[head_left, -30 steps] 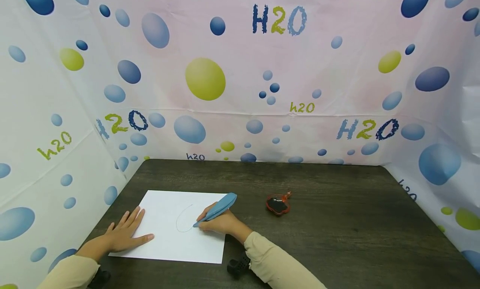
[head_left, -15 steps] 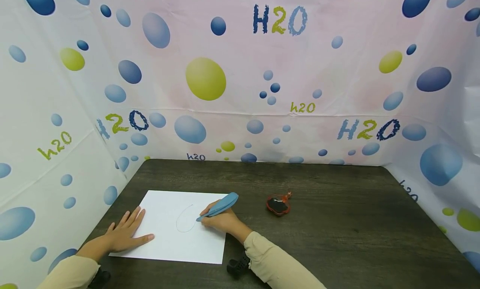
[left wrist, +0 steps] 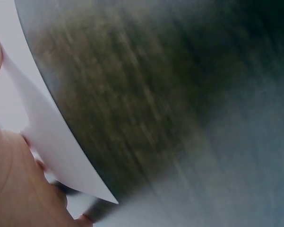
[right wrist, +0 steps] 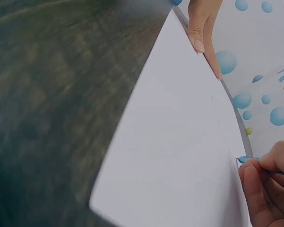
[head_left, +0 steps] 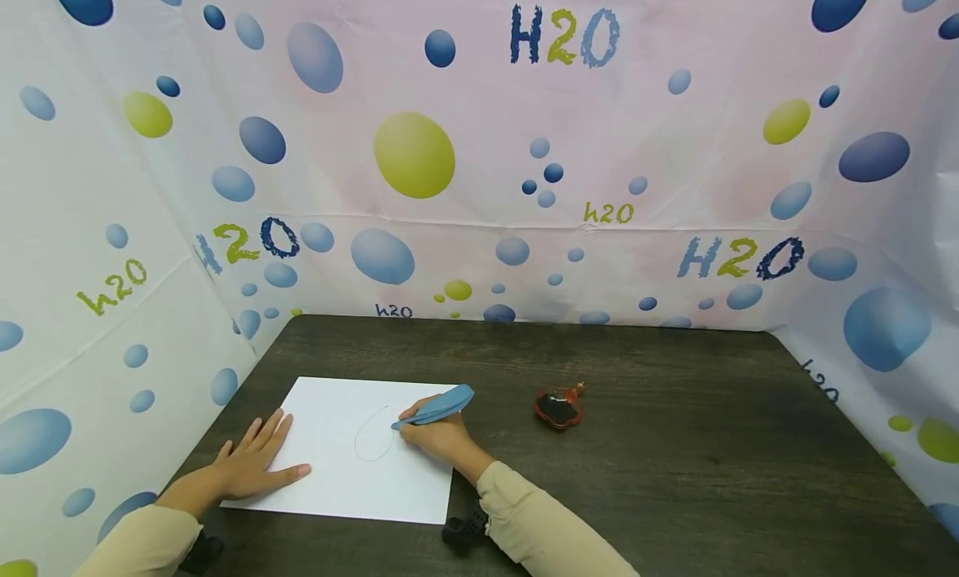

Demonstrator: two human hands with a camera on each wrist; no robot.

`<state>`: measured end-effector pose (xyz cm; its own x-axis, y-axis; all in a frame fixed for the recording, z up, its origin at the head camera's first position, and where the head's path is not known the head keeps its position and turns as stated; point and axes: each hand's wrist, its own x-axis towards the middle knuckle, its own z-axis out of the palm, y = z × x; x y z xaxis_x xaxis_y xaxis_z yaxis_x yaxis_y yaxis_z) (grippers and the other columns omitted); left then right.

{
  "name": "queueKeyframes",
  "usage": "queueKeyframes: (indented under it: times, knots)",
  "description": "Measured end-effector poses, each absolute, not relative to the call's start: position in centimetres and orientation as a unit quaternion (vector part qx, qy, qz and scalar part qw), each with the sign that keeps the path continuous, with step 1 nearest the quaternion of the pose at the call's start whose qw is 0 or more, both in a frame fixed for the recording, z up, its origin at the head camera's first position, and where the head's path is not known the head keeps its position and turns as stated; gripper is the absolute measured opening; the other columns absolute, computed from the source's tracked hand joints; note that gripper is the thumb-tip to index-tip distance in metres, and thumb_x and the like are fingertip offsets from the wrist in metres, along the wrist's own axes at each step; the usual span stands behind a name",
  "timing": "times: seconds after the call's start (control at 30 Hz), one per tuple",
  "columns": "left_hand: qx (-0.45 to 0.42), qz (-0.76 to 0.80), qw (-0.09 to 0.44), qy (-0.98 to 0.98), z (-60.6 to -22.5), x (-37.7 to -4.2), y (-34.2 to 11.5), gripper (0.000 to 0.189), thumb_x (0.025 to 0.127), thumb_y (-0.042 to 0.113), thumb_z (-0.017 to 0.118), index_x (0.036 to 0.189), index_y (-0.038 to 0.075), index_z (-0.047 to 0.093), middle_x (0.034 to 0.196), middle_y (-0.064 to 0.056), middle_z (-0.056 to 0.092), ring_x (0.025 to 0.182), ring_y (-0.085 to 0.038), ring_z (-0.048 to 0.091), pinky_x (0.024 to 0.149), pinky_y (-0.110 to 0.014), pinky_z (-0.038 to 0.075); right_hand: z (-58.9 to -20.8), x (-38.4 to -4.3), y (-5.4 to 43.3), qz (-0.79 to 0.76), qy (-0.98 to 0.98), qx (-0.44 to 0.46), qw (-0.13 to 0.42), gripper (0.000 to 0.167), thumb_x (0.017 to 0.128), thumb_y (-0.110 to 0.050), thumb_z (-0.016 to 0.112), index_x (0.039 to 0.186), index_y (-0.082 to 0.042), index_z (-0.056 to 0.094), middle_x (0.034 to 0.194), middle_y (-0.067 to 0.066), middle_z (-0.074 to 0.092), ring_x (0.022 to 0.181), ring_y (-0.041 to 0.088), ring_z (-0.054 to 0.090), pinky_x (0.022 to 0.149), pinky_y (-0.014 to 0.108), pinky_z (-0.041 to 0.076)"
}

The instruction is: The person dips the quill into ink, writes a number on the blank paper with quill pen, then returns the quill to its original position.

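Head view: the right hand point(head_left: 440, 438) pinches a blue pen point(head_left: 442, 405) that slants from the curvy line point(head_left: 355, 443) toward the paper point(head_left: 360, 495)'s far right corner, the left hand point(head_left: 250, 467) spread over its left edge.

Paper point(head_left: 345, 469), red-edged object point(head_left: 559, 409) on table point(head_left: 659, 469).

Smooth matt paper sheet point(head_left: 330, 448); wood-grained tabletop point(head_left: 674, 452); wrinkled cloth sleeves point(head_left: 550, 514).

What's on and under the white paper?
On top: a thin curved line, the left hand, and the right hand gripping a blue feather-shaped pen. The white paper lies on the dark table; anything else underneath is covered.
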<state>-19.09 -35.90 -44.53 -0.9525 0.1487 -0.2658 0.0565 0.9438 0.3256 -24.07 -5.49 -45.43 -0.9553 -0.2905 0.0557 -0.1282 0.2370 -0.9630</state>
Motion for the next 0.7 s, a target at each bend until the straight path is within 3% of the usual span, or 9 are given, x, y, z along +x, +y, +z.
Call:
queueKeyframes:
  times: [0.2,0.43,0.7]
  knots:
    - [0.058,0.166,0.140,0.975,-44.6,-19.2,-36.0,0.101,0.086,0.058,0.058,0.148,-0.008,0.014,0.154,-0.033,0.000,0.134,-0.061,-0.003,0.092,-0.082,-0.007,-45.5,-23.8,-6.1,-0.617,0.775,-0.123,0.057,0.010,0.077,-0.006,0.072,0.087,-0.006,0.073,0.077,-0.002,0.072,0.059,0.003,0.061,0.057,0.020,0.049]
    - [0.059,0.171,0.128,0.975,-46.3,-19.8,-37.2,0.104,0.084,0.067,0.054,0.151,-0.001,0.011,0.157,-0.027,-0.002,0.137,-0.058,-0.004,0.093,-0.081,-0.008,-45.6,-23.6,-7.0,-0.617,0.778,-0.117,0.039,0.010,0.076,-0.005,0.071,0.085,-0.008,0.074,0.072,-0.006,0.070,0.060,0.002,0.058,0.057,0.019,0.046]
    - [0.060,0.167,0.112,0.978,-47.3,-20.0,-37.5,0.104,0.083,0.065,0.057,0.150,-0.003,0.013,0.156,-0.029,0.002,0.136,-0.060,0.001,0.090,-0.083,-0.007,-45.7,-23.5,-7.7,-0.613,0.783,-0.095,0.042,0.010,0.075,-0.005,0.072,0.083,-0.011,0.073,0.071,-0.009,0.067,0.062,0.003,0.056,0.059,0.020,0.045]
